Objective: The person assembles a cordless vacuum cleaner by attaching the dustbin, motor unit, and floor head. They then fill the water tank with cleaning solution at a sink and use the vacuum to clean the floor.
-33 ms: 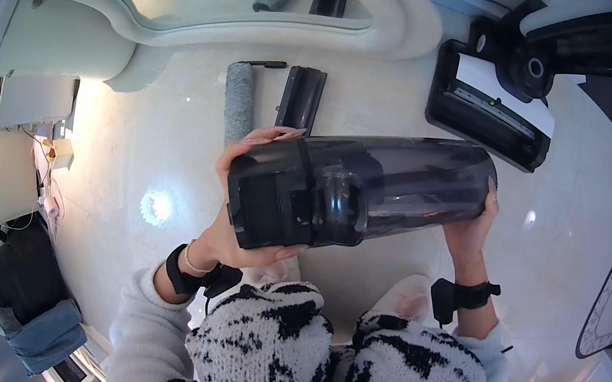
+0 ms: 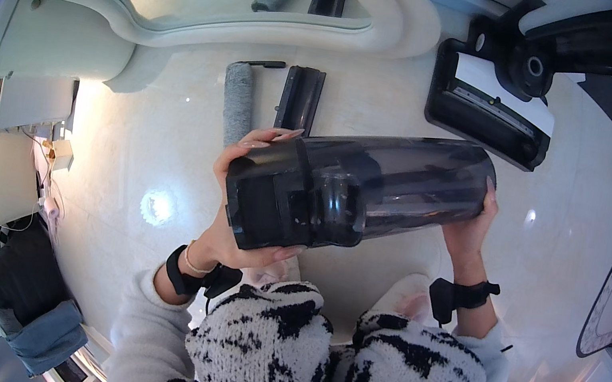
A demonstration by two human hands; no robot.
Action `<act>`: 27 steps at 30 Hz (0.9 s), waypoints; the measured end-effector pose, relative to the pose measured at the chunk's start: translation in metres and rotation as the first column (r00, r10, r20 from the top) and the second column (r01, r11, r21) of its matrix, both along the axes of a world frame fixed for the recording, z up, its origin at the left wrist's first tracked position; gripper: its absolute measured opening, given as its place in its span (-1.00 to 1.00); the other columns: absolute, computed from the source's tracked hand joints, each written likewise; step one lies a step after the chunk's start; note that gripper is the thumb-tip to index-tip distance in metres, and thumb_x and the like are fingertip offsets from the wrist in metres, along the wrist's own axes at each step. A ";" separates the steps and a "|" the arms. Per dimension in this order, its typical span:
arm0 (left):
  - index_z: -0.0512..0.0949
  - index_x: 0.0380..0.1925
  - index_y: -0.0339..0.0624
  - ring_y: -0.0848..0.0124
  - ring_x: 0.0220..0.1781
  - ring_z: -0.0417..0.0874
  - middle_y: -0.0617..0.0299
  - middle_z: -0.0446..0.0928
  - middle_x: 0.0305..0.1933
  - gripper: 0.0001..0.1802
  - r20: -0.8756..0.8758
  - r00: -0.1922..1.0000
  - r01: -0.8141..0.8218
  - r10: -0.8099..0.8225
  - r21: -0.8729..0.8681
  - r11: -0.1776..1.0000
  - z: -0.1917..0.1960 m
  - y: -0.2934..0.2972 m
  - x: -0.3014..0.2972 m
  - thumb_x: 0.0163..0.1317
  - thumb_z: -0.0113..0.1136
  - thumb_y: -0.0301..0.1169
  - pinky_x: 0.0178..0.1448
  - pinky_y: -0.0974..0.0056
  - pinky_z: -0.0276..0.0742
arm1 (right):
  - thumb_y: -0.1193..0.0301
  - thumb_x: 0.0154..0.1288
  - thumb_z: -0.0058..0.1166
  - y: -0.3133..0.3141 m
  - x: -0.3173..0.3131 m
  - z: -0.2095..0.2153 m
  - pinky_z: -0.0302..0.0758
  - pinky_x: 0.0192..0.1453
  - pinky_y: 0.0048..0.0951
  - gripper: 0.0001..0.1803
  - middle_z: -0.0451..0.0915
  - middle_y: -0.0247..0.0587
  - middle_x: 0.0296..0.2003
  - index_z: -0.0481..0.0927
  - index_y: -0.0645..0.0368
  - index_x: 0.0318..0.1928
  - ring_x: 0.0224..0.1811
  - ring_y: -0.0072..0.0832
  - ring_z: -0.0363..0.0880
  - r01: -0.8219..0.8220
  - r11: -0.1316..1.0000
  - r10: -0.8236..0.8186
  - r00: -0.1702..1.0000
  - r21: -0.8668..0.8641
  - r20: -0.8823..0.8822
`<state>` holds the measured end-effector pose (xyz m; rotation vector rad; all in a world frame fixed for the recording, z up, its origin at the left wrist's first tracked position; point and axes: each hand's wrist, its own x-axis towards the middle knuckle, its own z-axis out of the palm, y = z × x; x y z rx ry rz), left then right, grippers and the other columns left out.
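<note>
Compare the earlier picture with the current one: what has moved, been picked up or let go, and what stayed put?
Nothing visibly moved, and nothing was taken hold of or let go. The left hand and right hand still hold the dark canister near its ends; the grey roller and black floor head stayed put.

Both forearms [image 2: 476, 323] reach out from the near side, slanting inward so that the hands face each other. The left hand [image 2: 221, 238] is in a wide grip, its fingers [image 2: 273, 135] curled over on the far side, its thumb [image 2: 281, 253] stretched rightward on the near side. The right hand [image 2: 468, 228] stands further right, a fingertip pointing far, its other fingers mostly hidden.
</note>
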<state>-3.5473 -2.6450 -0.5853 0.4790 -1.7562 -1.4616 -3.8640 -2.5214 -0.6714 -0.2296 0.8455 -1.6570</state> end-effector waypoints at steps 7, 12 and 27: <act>-0.02 0.26 0.02 -0.21 0.43 0.15 -0.20 0.02 0.34 0.11 -0.005 0.999 0.037 -0.038 -0.130 0.991 -0.005 -0.004 0.004 -0.25 0.55 -0.34 0.46 -0.39 0.03 | -0.05 0.44 -0.29 -0.002 0.009 -0.009 0.39 0.31 -0.24 -0.39 0.50 -0.21 0.15 0.36 0.12 0.26 0.20 -0.33 0.46 0.044 0.995 -0.038 0.996 0.084 -0.075; 0.05 0.24 0.16 -0.27 0.48 0.07 -0.09 0.03 0.38 0.09 0.009 0.994 0.105 -0.105 -0.073 0.992 -0.002 -0.007 0.005 -0.27 0.57 -0.40 0.48 -0.36 0.11 | -0.09 0.42 -0.29 0.004 -0.001 -0.013 0.36 0.34 -0.25 -0.35 0.49 -0.20 0.16 0.37 0.14 0.24 0.22 -0.33 0.45 0.036 0.998 -0.031 0.996 0.061 -0.082; 0.18 0.13 0.24 -0.41 0.48 -0.03 -0.04 0.02 0.38 0.03 -0.102 0.973 0.205 -0.208 -0.034 0.978 0.017 -0.018 -0.001 -0.37 0.67 -0.29 0.46 -0.51 0.02 | 0.03 0.51 -0.33 0.003 0.001 0.014 0.45 0.19 -0.39 -0.42 0.54 -0.20 0.05 0.41 0.25 0.20 0.09 -0.43 0.52 0.283 0.959 -0.264 0.890 -0.003 -0.373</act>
